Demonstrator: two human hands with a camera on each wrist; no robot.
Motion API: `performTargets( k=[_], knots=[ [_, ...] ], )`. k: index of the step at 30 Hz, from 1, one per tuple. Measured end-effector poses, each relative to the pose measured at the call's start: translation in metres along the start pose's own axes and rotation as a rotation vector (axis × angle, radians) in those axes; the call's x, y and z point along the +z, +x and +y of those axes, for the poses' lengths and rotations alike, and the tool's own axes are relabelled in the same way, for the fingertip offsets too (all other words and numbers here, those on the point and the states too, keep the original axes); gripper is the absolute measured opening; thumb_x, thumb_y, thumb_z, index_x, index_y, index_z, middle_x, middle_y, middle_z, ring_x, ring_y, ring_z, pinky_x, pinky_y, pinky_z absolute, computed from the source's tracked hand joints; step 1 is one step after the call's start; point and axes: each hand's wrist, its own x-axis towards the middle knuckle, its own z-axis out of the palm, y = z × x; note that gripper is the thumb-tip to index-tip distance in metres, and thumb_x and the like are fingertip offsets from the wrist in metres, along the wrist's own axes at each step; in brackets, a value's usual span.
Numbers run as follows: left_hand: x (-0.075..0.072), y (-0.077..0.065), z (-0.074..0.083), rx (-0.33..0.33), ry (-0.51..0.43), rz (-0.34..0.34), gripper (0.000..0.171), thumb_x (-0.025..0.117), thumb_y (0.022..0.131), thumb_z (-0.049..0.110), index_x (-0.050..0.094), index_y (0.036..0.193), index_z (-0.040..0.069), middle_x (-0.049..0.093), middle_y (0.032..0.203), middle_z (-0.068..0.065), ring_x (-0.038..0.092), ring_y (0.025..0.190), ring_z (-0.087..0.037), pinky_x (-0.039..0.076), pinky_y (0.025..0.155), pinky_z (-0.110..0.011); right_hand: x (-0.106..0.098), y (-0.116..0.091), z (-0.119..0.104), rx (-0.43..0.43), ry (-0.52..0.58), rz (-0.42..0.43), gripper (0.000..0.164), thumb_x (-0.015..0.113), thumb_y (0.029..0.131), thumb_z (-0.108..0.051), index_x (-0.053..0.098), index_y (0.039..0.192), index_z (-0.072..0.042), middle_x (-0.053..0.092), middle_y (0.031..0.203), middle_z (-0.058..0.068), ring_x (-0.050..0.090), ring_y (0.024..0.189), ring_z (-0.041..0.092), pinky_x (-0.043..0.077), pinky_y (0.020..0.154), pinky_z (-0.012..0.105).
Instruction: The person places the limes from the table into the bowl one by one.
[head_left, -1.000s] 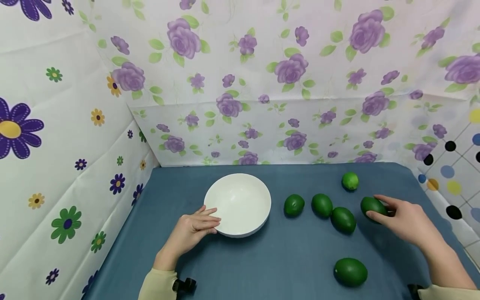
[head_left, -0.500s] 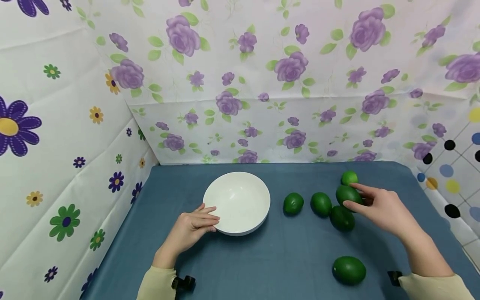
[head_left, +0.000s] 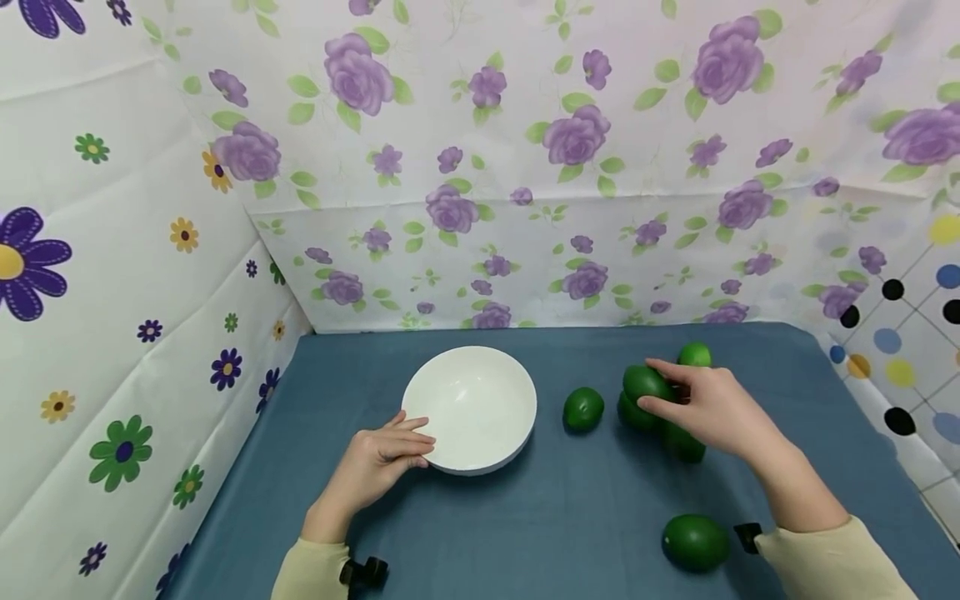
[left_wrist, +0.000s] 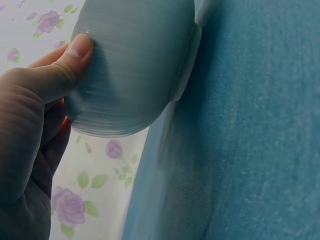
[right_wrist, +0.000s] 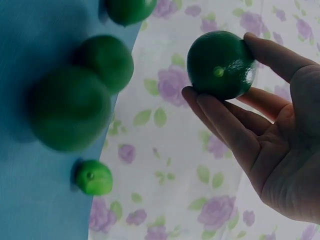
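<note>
A white bowl (head_left: 480,408) stands on the table, and my left hand (head_left: 386,454) pinches its near-left rim. In the left wrist view the thumb (left_wrist: 75,55) presses the outer wall of the bowl (left_wrist: 135,70). My right hand (head_left: 708,408) holds a dark green avocado (head_left: 645,382) between thumb and fingertips, raised over other fruit. The right wrist view shows this avocado (right_wrist: 217,65) round and glossy, with a pale stem spot. Under it lie two more avocados, one on the left (head_left: 633,415) and one (head_left: 684,445) partly hidden by the hand.
A single avocado (head_left: 583,410) lies between the bowl and the right hand. Another avocado (head_left: 696,543) rests near the front. Behind the right hand sits a smaller, brighter lime (head_left: 695,355). Flowered cloth (head_left: 525,250) rises at the table's back edge.
My right hand has carried the avocado leftward, from the right of the group to above the other avocados. The left hand stays on the bowl's rim.
</note>
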Motion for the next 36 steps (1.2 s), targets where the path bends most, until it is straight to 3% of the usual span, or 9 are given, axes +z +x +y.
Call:
performTargets(
  k=[2,5,11,15,21,26,30,36],
  knots=[
    [0.000,-0.001,0.001,0.010,0.002,0.005,0.034,0.093,0.077,-0.003,0.086,0.108,0.006,0.082,0.108,-0.002,0.074,0.117,-0.033,0.044,0.123,-0.046,0.005,0.003,-0.006,-0.022,0.005,-0.021,0.078,0.072,0.101,-0.054,0.050,0.161,-0.009,0.055,0.061,-0.001,0.052,0.059,0.018,0.040,0.049,0.031],
    [-0.001,-0.002,0.002,0.021,0.003,0.007,0.034,0.092,0.077,-0.003,0.086,0.109,0.005,0.081,0.109,-0.004,0.074,0.117,-0.033,0.044,0.123,-0.045,0.012,0.006,-0.013,-0.060,0.005,-0.040,0.075,0.074,0.102,-0.048,0.050,0.161,-0.008,0.049,0.057,-0.001,0.048,0.053,0.017,0.038,0.046,0.030],
    [-0.002,-0.001,0.001,0.020,0.009,0.006,0.034,0.093,0.077,-0.002,0.086,0.109,0.006,0.081,0.109,-0.003,0.075,0.116,-0.033,0.044,0.122,-0.045,0.029,0.016,-0.036,-0.108,0.016,-0.064,0.070,0.075,0.103,-0.042,0.051,0.161,-0.010,0.047,0.054,-0.002,0.048,0.046,0.016,0.043,0.045,0.032],
    [-0.003,-0.001,0.001,0.010,0.005,0.008,0.033,0.093,0.076,-0.002,0.087,0.107,0.006,0.081,0.109,-0.003,0.075,0.116,-0.033,0.044,0.122,-0.046,0.039,0.026,-0.060,-0.177,0.020,-0.055,0.070,0.077,0.102,-0.038,0.051,0.160,-0.008,0.051,0.057,-0.006,0.048,0.050,0.012,0.044,0.049,0.029],
    [-0.002,0.000,0.001,-0.011,-0.009,0.003,0.033,0.093,0.076,-0.003,0.087,0.107,0.008,0.082,0.108,-0.001,0.074,0.117,-0.031,0.043,0.123,-0.044,0.061,0.043,-0.103,-0.245,0.084,-0.085,0.073,0.077,0.102,-0.037,0.048,0.162,-0.007,0.065,0.072,-0.008,0.060,0.060,0.009,0.053,0.057,0.031],
    [0.001,0.002,0.002,-0.001,0.006,0.000,0.032,0.093,0.076,-0.002,0.087,0.106,0.007,0.082,0.107,-0.001,0.075,0.116,-0.032,0.044,0.122,-0.045,0.087,0.055,-0.127,-0.228,0.111,-0.112,0.071,0.079,0.101,-0.038,0.053,0.159,-0.007,0.077,0.103,0.001,0.068,0.079,0.008,0.058,0.065,0.031],
    [0.003,0.001,0.001,-0.007,0.012,-0.001,0.031,0.093,0.076,-0.001,0.087,0.106,0.007,0.082,0.108,0.000,0.075,0.117,-0.030,0.042,0.123,-0.042,0.107,0.064,-0.138,-0.222,0.098,-0.105,0.070,0.081,0.098,-0.037,0.057,0.156,-0.006,0.077,0.123,0.011,0.074,0.097,0.017,0.063,0.072,0.033],
    [0.000,0.000,-0.001,0.009,0.007,0.002,0.032,0.094,0.075,-0.002,0.087,0.106,0.006,0.082,0.108,-0.001,0.075,0.115,-0.032,0.042,0.124,-0.038,0.134,0.079,-0.148,-0.191,0.013,-0.105,0.069,0.082,0.097,-0.039,0.060,0.153,-0.005,0.073,0.134,0.012,0.074,0.109,0.025,0.067,0.085,0.040]
  ],
)
